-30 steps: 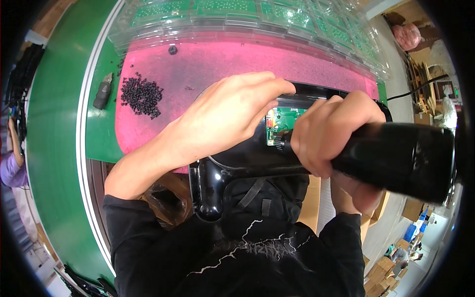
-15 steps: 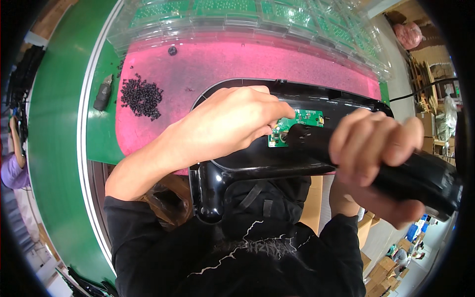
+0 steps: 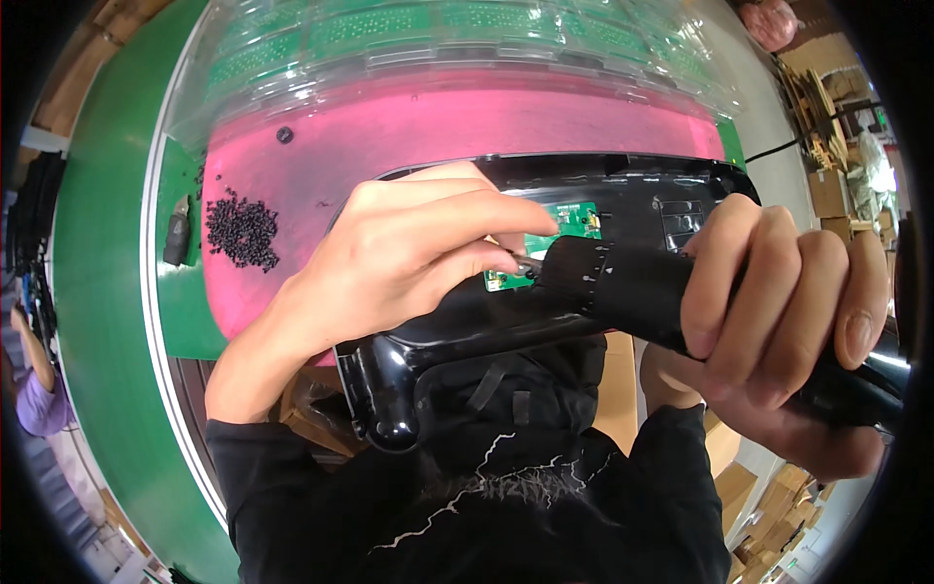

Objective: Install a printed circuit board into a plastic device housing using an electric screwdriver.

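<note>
The right hand (image 3: pixel 773 307) wraps its fingers around a black power driver (image 3: pixel 637 290), which points leftward over a green circuit board (image 3: pixel 576 216). The board lies in a black plastic housing (image 3: pixel 467 341), just beyond the fingertips of the left hand (image 3: pixel 404 238) and partly hidden by them. The left thumb and forefinger draw together at the driver's tip; whether they pinch the tip or some small piece, I cannot tell. A pile of black screws (image 3: pixel 241 232) sits left of that hand on a pink mat (image 3: pixel 326 127).
</note>
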Demonstrator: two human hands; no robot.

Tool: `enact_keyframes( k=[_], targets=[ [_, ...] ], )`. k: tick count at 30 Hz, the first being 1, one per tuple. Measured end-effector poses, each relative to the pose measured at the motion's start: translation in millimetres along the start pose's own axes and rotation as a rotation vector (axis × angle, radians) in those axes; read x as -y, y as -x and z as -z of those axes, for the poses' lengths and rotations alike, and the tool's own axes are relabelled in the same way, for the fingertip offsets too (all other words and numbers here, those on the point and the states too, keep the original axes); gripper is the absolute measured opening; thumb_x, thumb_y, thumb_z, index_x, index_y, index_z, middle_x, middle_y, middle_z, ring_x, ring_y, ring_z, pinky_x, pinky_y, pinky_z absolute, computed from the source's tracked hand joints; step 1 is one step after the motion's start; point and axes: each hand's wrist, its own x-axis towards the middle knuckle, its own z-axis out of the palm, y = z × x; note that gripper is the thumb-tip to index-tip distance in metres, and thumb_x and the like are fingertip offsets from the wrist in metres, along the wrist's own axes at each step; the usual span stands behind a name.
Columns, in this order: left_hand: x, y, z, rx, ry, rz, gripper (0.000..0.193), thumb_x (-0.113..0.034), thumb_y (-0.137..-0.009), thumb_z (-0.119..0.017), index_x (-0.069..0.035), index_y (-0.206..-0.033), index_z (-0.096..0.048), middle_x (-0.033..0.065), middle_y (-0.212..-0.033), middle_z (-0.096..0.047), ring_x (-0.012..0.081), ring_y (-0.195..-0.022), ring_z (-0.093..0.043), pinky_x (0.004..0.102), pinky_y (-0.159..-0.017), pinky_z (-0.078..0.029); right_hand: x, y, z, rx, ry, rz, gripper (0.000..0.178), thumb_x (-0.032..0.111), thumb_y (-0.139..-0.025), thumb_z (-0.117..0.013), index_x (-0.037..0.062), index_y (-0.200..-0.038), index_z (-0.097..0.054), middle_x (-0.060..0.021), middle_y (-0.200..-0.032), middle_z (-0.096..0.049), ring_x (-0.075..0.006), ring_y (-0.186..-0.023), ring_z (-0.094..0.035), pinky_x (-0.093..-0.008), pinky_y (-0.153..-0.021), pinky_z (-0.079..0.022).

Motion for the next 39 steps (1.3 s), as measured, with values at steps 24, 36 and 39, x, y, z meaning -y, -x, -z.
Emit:
enact_keyframes(
  k=[24,36,39],
  targets=[
    [31,6,6,-0.235,0.238,-0.25,0.059,-0.048,-0.081,-0.066,-0.006,-0.105,-0.032,0.0183,-0.101,-0.047,0.0203,-0.09,-0.044,0.0359,-0.088,-0.035,51,-1,43,-0.082,0.512,-0.518,0.06,0.062,-0.081,-0.058,0.005,-0.095,-0.048,0.0005,-0.06,-0.049,-0.0096,-0.043,-0.044,-0.0258,-0.047,-0.038],
    [23,-5,8,-0.176,-0.342,-0.058,0.029,0.011,-0.076,-0.053,-0.002,-0.099,-0.041,0.0145,-0.095,-0.049,0.0241,-0.083,-0.047,0.0356,-0.077,-0.042,46,1,45,0.038,0.453,-0.539,0.062,0.061,-0.076,-0.07,0.0076,-0.098,-0.048,0.0026,-0.064,-0.053,-0.0091,-0.047,-0.049,-0.025,-0.049,-0.041],
    [17,-9,6,-0.111,-0.444,0.024,0.022,0.009,-0.074,-0.058,-0.001,-0.093,-0.05,0.0114,-0.086,-0.052,0.0262,-0.079,-0.051,0.0362,-0.073,-0.043,43,0,46,0.057,0.423,-0.553,0.062,0.059,-0.076,-0.071,0.0073,-0.098,-0.047,0.0022,-0.064,-0.054,-0.0087,-0.047,-0.049,-0.0243,-0.047,-0.041]
  ],
)
